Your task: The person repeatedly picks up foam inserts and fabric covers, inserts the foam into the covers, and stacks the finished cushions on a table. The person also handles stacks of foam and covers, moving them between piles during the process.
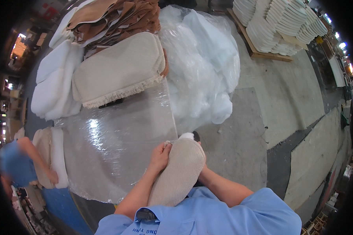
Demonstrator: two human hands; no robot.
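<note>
I hold a beige fabric-covered cushion (pixel 178 170) upright against my chest, at the near edge of a table wrapped in clear plastic sheet (pixel 117 137). My left hand (pixel 160 156) grips the cushion's upper left edge, where white foam (pixel 187 136) pokes out of the cover. My right hand (pixel 203 161) is mostly hidden behind the cushion's right side and presses against it.
A larger beige cushion (pixel 119 70) lies at the table's far end beside white foam pads (pixel 55 86) and brown fabric pieces (pixel 113 17). Bunched clear plastic bags (pixel 202 62) sit right of it. White stacked pads (pixel 280 25) rest on a pallet. A co-worker's hand (pixel 51 176) holds another cushion at left.
</note>
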